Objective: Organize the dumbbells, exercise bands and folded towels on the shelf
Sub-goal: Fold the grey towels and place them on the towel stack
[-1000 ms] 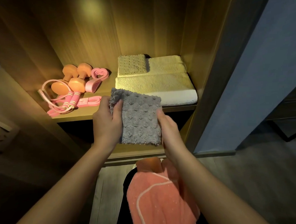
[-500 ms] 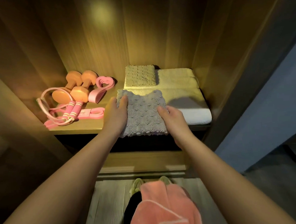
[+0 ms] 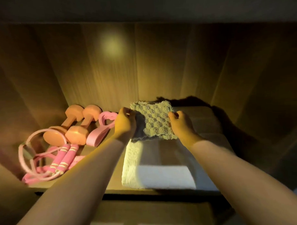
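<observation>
In the last 0.5 s my hands have carried the small grey towel (image 3: pixel 157 122) from the front edge of the big folded towel (image 3: pixel 156 177) to its back end. It looks soft, light and floppy, best held by its 2 side edges. My left hand (image 3: pixel 125 125) pinches 1 edge, my right hand (image 3: pixel 181 123) the other, fingers curled, with the cloth spanning between them over that back end.

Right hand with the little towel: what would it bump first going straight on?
Probably the wooden back wall; the right hand, gripping the small towel, points inward and only shadow lies between, so depth is unclear.
</observation>
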